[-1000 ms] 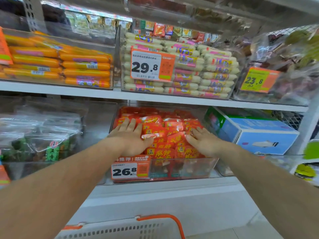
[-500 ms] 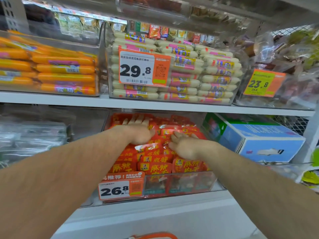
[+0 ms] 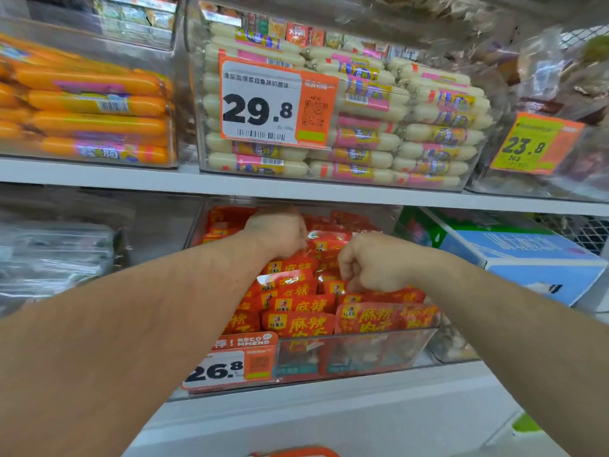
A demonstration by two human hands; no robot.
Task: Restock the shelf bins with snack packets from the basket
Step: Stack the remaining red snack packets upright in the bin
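Your left hand [image 3: 276, 234] reaches deep into the clear bin [image 3: 362, 354] on the lower shelf [image 3: 296, 394], fingers curled down into the red snack packets [image 3: 298, 323]; whether it grips one you cannot tell. Just to its right, your right hand [image 3: 370, 262] is balled into a fist on the same heap, fingers tucked under, and any packet inside is hidden. The packets fill that bin behind its 26.8 price tag [image 3: 227, 366]. A blue carton [image 3: 524, 258] sits to the right. Only the basket's orange handle [image 3: 296, 451] shows at the bottom edge
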